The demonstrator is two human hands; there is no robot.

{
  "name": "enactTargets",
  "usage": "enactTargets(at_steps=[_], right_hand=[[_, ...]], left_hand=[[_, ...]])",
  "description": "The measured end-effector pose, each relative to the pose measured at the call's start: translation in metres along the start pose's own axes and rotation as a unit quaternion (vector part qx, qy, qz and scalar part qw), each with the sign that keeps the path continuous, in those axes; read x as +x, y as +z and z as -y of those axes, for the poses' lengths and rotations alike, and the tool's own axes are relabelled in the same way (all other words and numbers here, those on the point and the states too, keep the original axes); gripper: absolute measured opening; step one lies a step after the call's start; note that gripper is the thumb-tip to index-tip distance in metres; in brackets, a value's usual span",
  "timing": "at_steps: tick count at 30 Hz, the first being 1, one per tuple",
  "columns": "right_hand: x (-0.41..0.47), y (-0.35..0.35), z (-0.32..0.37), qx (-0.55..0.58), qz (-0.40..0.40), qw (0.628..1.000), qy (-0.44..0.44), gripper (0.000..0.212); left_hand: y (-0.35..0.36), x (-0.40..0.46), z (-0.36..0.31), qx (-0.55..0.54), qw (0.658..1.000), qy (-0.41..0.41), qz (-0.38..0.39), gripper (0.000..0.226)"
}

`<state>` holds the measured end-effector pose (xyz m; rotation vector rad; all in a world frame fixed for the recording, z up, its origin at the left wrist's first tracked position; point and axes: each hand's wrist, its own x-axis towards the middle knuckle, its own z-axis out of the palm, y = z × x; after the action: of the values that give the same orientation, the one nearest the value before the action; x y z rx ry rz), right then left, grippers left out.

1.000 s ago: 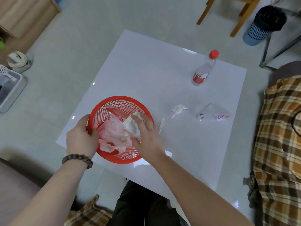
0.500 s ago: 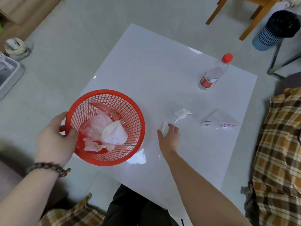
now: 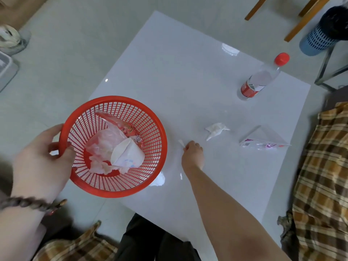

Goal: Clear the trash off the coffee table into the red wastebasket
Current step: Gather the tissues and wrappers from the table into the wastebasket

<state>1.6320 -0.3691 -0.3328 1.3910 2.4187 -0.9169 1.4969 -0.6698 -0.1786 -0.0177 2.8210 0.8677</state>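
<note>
My left hand [image 3: 39, 159] grips the rim of the red wastebasket [image 3: 150, 166], holding it tilted over the near left corner of the white coffee table [image 3: 178, 76]. Inside lie a plastic wrapper, a folded paper cup and crumpled tissue. My right hand [image 3: 193, 155] is closed on a thin white paper strip [image 3: 181, 142] right of the basket. A crumpled tissue [image 3: 215, 129] and a clear plastic wrapper [image 3: 263, 141] lie further right. A plastic bottle [image 3: 261, 80] with a red cap stands at the far right.
A plaid cloth [image 3: 323, 181] lies along the table's right edge. A blue bin with a black liner [image 3: 323, 34] and wooden chair legs [image 3: 301, 19] stand beyond the far corner. My knees are at the near edge.
My right hand left the basket, reached to the paper strip on the table and closed on it. My left hand lifted and tilted the basket to the left.
</note>
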Motion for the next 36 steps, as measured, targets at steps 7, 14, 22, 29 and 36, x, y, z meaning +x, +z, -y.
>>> enactTargets(at_steps=[7,14,22,29,36], right_hand=[[-0.053,-0.083,0.064,0.221,-0.110,0.957,-0.155,0.015],[-0.091,-0.116,0.103,0.152,-0.007,0.942,-0.299,0.015],[-0.011,-0.131,0.005,0.135,-0.133,0.977,-0.097,0.037],[0.073,-0.075,-0.060,-0.019,-0.002,0.998,-0.054,0.064],[0.063,-0.042,-0.065,0.023,-0.079,0.996,-0.021,0.037]], left_hand=[[-0.003,-0.027,-0.095,-0.005,0.999,0.039,0.014,0.051],[0.021,-0.029,-0.129,-0.041,0.997,0.045,0.056,0.047],[0.028,-0.014,-0.135,-0.050,0.996,0.068,0.038,0.042],[0.041,-0.009,-0.107,-0.026,0.998,0.057,0.012,0.042],[0.043,-0.015,-0.098,-0.024,0.999,0.036,0.029,0.045]])
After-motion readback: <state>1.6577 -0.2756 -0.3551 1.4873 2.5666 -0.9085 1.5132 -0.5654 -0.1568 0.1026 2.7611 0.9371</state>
